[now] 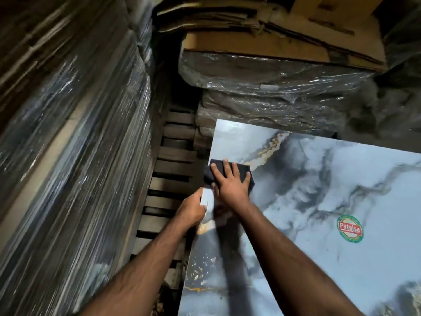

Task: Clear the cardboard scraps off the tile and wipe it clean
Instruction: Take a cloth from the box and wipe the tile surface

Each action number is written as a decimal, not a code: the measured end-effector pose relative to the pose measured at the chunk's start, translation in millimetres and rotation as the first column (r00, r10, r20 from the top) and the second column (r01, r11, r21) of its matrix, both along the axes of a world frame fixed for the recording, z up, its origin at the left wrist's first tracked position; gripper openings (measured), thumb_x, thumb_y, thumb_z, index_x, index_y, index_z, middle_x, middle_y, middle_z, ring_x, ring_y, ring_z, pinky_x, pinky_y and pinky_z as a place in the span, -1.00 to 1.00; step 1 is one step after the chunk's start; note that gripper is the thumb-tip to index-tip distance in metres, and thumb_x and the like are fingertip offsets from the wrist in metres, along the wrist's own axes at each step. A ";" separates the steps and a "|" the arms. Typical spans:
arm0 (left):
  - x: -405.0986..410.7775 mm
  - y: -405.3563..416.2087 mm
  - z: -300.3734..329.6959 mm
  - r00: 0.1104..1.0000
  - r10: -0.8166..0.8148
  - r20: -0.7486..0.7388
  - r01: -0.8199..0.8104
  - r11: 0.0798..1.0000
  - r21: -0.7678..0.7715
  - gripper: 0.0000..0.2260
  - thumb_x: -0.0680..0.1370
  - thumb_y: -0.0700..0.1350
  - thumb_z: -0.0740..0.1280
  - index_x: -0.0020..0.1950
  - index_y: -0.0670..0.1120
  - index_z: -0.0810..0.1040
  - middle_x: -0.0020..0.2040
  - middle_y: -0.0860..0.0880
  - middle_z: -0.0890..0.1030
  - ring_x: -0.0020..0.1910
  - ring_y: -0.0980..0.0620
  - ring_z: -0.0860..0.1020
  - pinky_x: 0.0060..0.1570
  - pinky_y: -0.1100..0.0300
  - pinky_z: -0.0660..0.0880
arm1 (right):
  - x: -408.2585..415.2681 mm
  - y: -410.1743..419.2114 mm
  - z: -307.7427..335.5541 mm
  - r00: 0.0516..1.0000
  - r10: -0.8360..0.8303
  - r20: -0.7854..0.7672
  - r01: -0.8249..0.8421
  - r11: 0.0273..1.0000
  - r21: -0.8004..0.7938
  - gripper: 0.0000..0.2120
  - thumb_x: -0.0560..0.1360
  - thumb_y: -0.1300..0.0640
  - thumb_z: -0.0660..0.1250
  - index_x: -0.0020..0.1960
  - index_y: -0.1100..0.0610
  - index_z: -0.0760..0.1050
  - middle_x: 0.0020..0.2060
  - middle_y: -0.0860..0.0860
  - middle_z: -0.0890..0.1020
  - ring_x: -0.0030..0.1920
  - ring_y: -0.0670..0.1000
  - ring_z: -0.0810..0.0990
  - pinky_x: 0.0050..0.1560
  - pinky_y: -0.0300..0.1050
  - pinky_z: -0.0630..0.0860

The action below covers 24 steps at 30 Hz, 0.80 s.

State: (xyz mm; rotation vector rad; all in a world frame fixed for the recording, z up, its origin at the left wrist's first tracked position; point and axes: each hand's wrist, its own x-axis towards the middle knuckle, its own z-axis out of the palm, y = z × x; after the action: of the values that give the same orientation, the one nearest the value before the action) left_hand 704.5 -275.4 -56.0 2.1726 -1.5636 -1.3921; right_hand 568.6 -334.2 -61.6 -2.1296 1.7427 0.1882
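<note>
The tile [319, 213], a glossy marbled grey slab, lay flat with a round sticker [350, 228] on it well right of the hands. The right hand [230, 181] lay flat, fingers spread wide, pressing a dark cloth [245, 171] onto the tile near its left edge. The left hand [192, 209] curled round that left edge just behind the cloth, gripping the tile. Left of the tile ran a slatted pallet [173, 169]; beyond that stood a plastic-wrapped stack [75, 144]. Cardboard boxes [273, 49] sat behind the tile.
</note>
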 end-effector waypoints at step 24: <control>-15.0 -20.5 -15.6 0.985 0.057 0.163 -0.054 0.998 -0.021 -0.45 0.63 0.04 0.18 0.56 0.25 0.02 0.30 -0.18 0.54 0.23 -0.21 0.53 0.15 0.07 0.46 | 3.8 -174.1 12.4 1.000 -0.017 0.002 0.017 0.997 0.073 -0.42 0.61 -0.10 0.18 0.57 -0.18 0.04 0.60 0.02 -0.03 0.58 0.12 -0.10 0.41 0.48 -0.05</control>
State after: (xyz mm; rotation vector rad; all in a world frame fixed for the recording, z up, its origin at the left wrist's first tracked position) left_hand 689.5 -295.9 -71.6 2.3547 -1.5467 -1.2081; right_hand 572.4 -508.3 -49.2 -2.0621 1.7248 0.2403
